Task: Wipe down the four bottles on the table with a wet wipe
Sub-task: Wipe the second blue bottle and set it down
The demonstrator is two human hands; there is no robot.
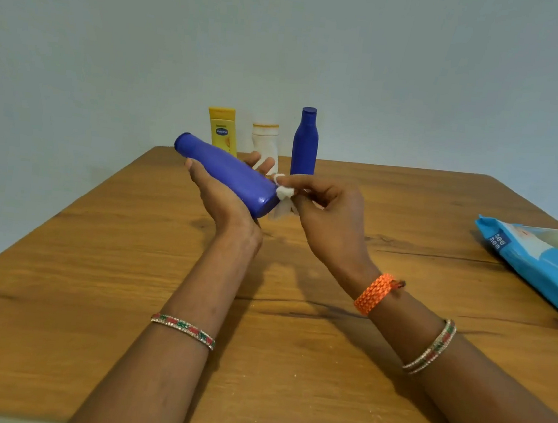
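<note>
Right fingers (302, 193) pinched on wipe (284, 198), pressed to base of held bottle (226, 174). Left hand (218, 198) cupped under that bottle, fingertips curled over its far side. Bottle aloft above table (93, 260), tilted, long axis running from base at wipe up and left to cap. Right hand nearer base; next pass likely up along the body toward cap. Behind held bottle, upright at table's far edge: yellow bottle (222, 129), white bottle (266, 141), blue bottle (305, 141). Wipes pack (541, 259) well right of held bottle. Nothing between wipe and bottle.
</note>
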